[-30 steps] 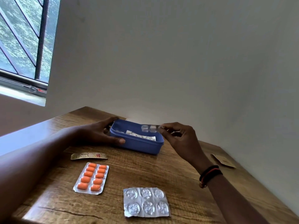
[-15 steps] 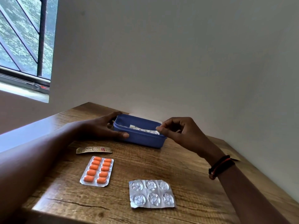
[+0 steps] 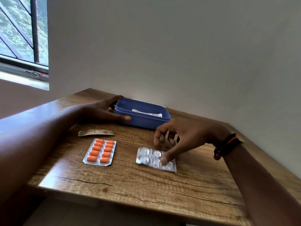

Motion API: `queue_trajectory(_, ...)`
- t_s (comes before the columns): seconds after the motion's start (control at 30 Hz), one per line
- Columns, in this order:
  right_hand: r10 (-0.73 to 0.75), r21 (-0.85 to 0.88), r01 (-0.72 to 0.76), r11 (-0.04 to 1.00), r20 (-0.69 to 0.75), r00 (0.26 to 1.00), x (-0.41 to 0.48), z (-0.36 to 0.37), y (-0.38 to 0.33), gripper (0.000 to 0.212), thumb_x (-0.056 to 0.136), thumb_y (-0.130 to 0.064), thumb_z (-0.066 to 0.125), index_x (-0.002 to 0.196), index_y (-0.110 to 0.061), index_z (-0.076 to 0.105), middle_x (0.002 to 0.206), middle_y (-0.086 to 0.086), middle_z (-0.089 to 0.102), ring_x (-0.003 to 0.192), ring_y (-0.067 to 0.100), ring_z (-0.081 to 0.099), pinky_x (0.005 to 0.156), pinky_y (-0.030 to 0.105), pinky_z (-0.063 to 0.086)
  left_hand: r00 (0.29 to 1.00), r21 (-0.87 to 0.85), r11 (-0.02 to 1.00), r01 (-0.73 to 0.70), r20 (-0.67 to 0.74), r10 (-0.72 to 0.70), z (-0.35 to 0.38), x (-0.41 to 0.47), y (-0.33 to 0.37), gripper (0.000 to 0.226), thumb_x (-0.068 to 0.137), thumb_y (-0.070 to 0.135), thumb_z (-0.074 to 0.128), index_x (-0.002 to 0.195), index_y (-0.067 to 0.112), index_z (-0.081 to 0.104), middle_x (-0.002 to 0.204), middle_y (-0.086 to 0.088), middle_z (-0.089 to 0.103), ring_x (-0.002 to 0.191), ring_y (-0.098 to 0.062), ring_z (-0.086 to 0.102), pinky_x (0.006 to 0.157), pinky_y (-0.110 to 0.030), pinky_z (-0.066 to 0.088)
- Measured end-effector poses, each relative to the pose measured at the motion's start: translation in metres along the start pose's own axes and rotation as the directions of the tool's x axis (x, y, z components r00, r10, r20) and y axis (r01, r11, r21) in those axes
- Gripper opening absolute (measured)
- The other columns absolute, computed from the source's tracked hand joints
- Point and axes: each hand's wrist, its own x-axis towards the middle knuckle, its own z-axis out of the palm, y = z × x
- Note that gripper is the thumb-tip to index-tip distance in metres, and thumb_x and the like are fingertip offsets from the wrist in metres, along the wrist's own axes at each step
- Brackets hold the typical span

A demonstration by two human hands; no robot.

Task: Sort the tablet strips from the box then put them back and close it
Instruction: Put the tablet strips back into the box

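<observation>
Tablet strips lie spread on a wooden worktop (image 3: 146, 193) set against a pale wall. At its far side stands a blue box (image 3: 143, 123), lid off, with 1 pale strip (image 3: 147, 113) lying inside. The left hand (image 3: 101, 111) grips the box's left end, thumb along the near wall and the other fingers (image 3: 116, 97) reaching round the far side. The right hand (image 3: 184, 137), with a dark wristband (image 3: 226, 145), hovers just in front of the box. Its thumb tip rests on a silver strip (image 3: 146, 158) of 6 blisters and its other fingers are curled loosely above the strip's far edge. Blur hides whether they pinch anything. Left of that strip, well apart, lies an orange strip (image 3: 99, 152) of 10 tablets in 2 rows. Just beyond it, nearer the left hand, lies a narrow gold strip (image 3: 96, 132), flat on the wood
</observation>
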Motion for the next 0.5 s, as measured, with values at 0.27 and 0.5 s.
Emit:
queue_trajectory(0.27,0.116,-0.063,-0.122,0.990,-0.091,0.989,-0.001,-0.007,0.015,0.047,0.067,-0.062,0.074,0.106,-0.037,0.064,0.106,-0.016,0.062,0.087,0.001,0.059,0.077,0.023,0.049,1.000,-0.017,1.000,0.009,0.014,-0.009,0.001,-0.002,0.007,0.104,0.043,0.086,0.071,0.133,0.049,0.033,0.125,0.021,0.051,0.120,-0.008,0.048,0.082,-0.018,0.040)
queue_trajectory(0.5,0.105,-0.038,-0.112,0.993,-0.141,0.984,0.003,-0.006,0.020,0.045,0.068,-0.045,0.083,0.105,-0.031,0.061,0.107,-0.012,0.063,0.095,0.007,0.060,0.082,0.026,0.053,1.000,0.022,1.000,0.020,0.021,-0.020,-0.001,-0.001,0.007,0.124,0.027,0.093,0.067,0.136,0.047,0.032,0.131,0.015,0.048,0.121,-0.010,0.046,0.085,-0.021,0.041)
